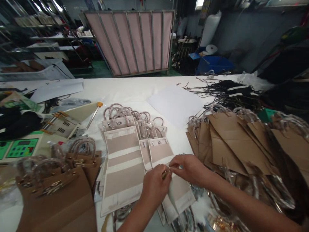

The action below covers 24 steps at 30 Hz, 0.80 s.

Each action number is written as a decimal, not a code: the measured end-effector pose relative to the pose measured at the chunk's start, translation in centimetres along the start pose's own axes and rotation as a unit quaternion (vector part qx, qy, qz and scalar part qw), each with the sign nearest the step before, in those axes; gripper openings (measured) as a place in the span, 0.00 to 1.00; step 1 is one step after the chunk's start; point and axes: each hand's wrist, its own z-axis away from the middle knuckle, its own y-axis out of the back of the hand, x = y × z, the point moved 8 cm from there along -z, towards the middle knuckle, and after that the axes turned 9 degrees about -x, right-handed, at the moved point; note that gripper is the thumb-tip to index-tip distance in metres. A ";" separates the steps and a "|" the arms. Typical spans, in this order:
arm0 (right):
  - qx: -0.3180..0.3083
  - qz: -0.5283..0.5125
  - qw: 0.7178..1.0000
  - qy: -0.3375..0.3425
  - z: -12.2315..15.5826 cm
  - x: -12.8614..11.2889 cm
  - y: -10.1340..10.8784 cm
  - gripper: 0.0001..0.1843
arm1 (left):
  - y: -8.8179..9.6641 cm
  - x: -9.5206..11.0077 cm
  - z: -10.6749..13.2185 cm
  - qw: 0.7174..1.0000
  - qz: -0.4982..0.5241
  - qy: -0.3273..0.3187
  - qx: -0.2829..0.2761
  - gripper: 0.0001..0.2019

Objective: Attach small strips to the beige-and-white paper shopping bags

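My left hand [155,183] is closed in front of me, with a small yellowish bit [164,175] showing at its fingers. Below it hangs a thin pale strip [172,195], which seems to come from that hand. The fingertips of my right hand [189,167] are pinched together right beside the left ones; whatever they grip is too small to make out. Both hands are over a beige flat bag panel [160,149] with white bands and a wrapped handle. To its left lies a larger stack of beige bag panels [124,175].
Brown bag pieces with wrapped handles lie at the left [60,199] and right [231,141]. A machine with a green control panel [23,148] stands at left. Black cords [224,91], white paper [177,103] and gold-coloured hardware [222,224] are on the white table [120,90].
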 end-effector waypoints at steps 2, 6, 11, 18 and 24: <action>-0.026 0.054 0.998 -0.002 -1.1 -0.2 -0.2 0.07 | -0.1 -0.4 -0.3 1.000 -0.027 -0.010 -0.003 0.07; -0.030 0.070 0.997 0.023 -2.7 -0.4 -0.4 0.06 | 0.2 -1.2 -1.2 0.997 -0.068 -0.046 -0.001 0.11; 0.006 0.030 0.999 -0.036 -5.3 3.8 -1.3 0.05 | -1.0 -0.9 -2.4 0.981 -0.180 -0.061 -0.031 0.11; 0.107 -0.356 0.904 -0.210 -11.6 16.0 -3.0 0.13 | -6.7 -1.7 -2.1 0.995 -0.020 -0.052 -0.078 0.07; 0.102 -0.358 0.904 -0.208 -15.9 20.2 -5.3 0.15 | -8.4 -6.6 -1.9 0.993 0.087 0.015 -0.073 0.07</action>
